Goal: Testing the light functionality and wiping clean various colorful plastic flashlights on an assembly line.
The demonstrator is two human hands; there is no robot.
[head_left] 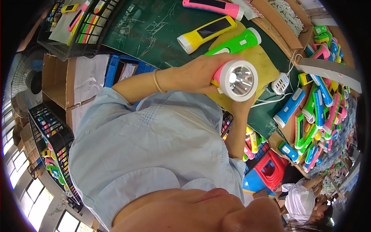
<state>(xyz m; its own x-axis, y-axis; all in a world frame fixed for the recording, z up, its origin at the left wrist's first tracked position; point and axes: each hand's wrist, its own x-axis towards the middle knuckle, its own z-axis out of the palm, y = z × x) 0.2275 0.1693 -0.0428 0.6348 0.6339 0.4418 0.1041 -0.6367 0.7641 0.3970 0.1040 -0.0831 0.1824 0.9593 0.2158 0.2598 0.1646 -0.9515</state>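
Observation:
A flashlight with a white head and a pink and yellow body points its lens up toward me, and a bright spot shows in its reflector. My left hand, with a bangle at the wrist, is closed round its body. Just under the lens rim is my right hand, its fingers hidden behind the flashlight. Beyond my hands lie a green flashlight on a yellow pad, a yellow flashlight with a dark panel, and a pink flashlight.
A white power strip with cables lies right of the pad on the green table. Many colourful flashlights are heaped at the right. Black baskets, a cardboard box and a fan stand left. A red stool and another person are lower right.

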